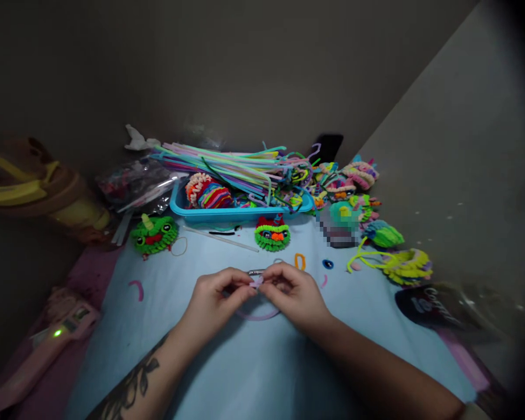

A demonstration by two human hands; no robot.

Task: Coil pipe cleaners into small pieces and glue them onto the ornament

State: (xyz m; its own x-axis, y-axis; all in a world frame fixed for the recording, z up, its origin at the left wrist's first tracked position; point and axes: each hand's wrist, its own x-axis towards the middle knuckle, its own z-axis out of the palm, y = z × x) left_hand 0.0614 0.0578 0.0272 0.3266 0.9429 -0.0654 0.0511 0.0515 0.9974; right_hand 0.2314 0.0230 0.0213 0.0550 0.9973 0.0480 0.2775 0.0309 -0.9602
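Observation:
In the middle of the blue cloth, my left hand (221, 294) and my right hand (295, 294) meet with their fingertips pinched together. Between them is a lilac pipe cleaner (259, 316), its free length curving in a loop below the fingers. A short silvery piece (256, 272) shows just beyond the fingertips; its kind is unclear. Behind the hands sits a green and red fuzzy figure (272, 234) with eyes and an orange nose. An orange pipe cleaner loop (300, 262) lies just past my right hand.
A blue tray (245, 214) at the back holds a bundle of pipe cleaners (227, 166). A green horned figure (154, 234) stands left of centre. Several fuzzy pieces lie right, near a yellow one (406, 267). A drink cup (61, 198) and pink device (48, 356) are at left.

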